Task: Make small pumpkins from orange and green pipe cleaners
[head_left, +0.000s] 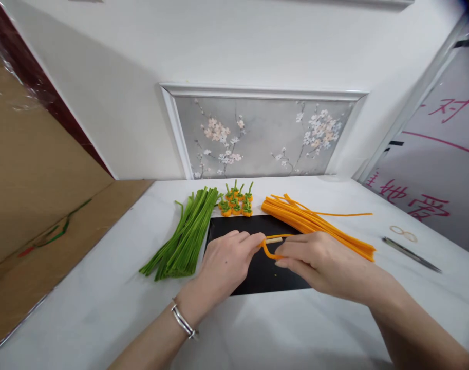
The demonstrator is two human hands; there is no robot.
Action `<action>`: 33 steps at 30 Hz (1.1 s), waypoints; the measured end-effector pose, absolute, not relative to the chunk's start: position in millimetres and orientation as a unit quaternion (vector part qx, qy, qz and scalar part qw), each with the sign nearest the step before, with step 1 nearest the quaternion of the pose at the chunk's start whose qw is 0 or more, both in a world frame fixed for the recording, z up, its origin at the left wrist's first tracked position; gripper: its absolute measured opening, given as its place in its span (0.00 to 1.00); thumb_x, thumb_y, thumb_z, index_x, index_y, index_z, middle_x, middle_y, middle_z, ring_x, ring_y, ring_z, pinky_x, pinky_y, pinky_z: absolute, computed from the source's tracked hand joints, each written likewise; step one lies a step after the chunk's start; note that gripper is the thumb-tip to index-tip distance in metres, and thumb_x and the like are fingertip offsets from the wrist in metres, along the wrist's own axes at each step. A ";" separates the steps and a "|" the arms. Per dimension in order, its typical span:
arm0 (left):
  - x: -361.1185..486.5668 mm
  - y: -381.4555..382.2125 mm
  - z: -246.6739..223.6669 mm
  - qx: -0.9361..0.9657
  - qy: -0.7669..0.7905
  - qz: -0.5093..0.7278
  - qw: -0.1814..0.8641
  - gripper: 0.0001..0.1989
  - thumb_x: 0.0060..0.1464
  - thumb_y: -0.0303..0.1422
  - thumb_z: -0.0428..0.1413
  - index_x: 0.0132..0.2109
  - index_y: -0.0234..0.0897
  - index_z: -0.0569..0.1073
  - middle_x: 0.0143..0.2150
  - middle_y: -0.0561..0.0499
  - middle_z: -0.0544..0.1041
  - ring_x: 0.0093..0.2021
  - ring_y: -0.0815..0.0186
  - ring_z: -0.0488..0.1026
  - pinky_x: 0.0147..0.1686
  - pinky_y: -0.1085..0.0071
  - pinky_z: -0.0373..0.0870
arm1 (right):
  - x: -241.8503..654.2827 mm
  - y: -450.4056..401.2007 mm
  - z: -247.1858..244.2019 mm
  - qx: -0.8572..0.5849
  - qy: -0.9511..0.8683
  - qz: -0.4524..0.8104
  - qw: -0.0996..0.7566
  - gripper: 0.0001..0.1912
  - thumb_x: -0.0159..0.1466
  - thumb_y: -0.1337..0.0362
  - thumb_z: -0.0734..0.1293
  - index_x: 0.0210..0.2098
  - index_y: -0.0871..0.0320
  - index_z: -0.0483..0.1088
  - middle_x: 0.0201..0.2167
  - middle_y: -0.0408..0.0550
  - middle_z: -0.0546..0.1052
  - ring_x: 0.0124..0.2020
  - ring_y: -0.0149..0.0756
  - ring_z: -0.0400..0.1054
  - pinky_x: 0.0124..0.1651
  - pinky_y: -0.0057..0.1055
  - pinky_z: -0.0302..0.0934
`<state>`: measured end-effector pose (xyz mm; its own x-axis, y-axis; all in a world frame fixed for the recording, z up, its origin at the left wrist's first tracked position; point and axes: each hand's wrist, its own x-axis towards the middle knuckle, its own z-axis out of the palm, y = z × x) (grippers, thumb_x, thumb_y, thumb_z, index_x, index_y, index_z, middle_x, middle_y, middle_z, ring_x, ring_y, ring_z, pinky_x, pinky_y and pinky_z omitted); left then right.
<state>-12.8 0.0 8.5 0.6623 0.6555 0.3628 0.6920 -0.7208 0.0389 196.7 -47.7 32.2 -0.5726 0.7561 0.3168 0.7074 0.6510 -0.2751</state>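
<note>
Both hands meet above a black mat (253, 280). My left hand (232, 254) is closed, pinching one end of a thin pale stick (274, 240) and an orange pipe cleaner (270, 253) that bends around it. The fingers of my right hand (311, 254) are closed on the same pipe cleaner, a little to the right. Whether the far end of the stick touches the right fingers is hard to see. A bundle of green pipe cleaners (186, 236) lies left of the mat, and a bundle of orange pipe cleaners (315, 223) lies behind my right hand.
Several small orange pieces with green tops (236, 205) stand behind the mat. On the right of the white table (296, 329) lie tweezers (411, 254) and two thin pale rings (402, 233). A cardboard sheet (72, 226) borders the left, with a wall behind.
</note>
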 end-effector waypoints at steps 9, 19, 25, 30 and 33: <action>-14.3 -1.5 6.8 -0.923 -0.326 -0.203 0.003 0.10 0.63 0.39 0.52 0.46 0.41 0.73 0.33 0.54 0.77 0.33 0.64 0.70 0.30 0.69 0.60 | 205.8 -27.9 24.5 -0.441 -0.835 0.041 0.327 0.10 0.69 0.63 0.60 0.41 0.53 0.73 0.34 0.46 0.78 0.33 0.36 0.73 0.38 0.32 0.67; -14.6 1.4 5.3 -0.923 -0.311 -0.226 0.011 0.12 0.64 0.39 0.50 0.41 0.41 0.75 0.29 0.55 0.76 0.29 0.66 0.67 0.27 0.71 0.58 | 207.3 -17.6 23.2 -0.460 -0.812 0.048 0.355 0.10 0.69 0.61 0.61 0.39 0.53 0.74 0.34 0.43 0.79 0.34 0.35 0.73 0.38 0.32 0.66; -11.3 -3.6 6.5 -0.921 -0.299 -0.249 -0.010 0.11 0.64 0.35 0.51 0.35 0.38 0.74 0.26 0.55 0.73 0.26 0.69 0.67 0.26 0.72 0.57 | 207.0 -12.8 14.5 -0.485 -0.830 0.074 0.264 0.11 0.69 0.64 0.61 0.33 0.53 0.73 0.28 0.41 0.76 0.29 0.33 0.71 0.33 0.30 0.62; -10.2 -3.9 6.7 -0.908 -0.315 -0.276 -0.014 0.11 0.65 0.34 0.49 0.40 0.38 0.75 0.27 0.54 0.73 0.27 0.69 0.69 0.26 0.74 0.60 | 207.3 -19.5 7.2 -0.491 -0.847 0.058 0.197 0.15 0.68 0.64 0.61 0.26 0.55 0.70 0.20 0.40 0.73 0.21 0.31 0.66 0.25 0.28 0.54; -10.7 -3.7 4.9 -0.901 -0.324 -0.288 0.008 0.12 0.66 0.34 0.48 0.48 0.38 0.75 0.27 0.54 0.74 0.28 0.68 0.69 0.26 0.74 0.61 | 204.5 -26.0 8.4 -0.463 -0.865 0.068 0.179 0.14 0.68 0.63 0.62 0.26 0.55 0.70 0.21 0.40 0.74 0.21 0.31 0.67 0.25 0.29 0.53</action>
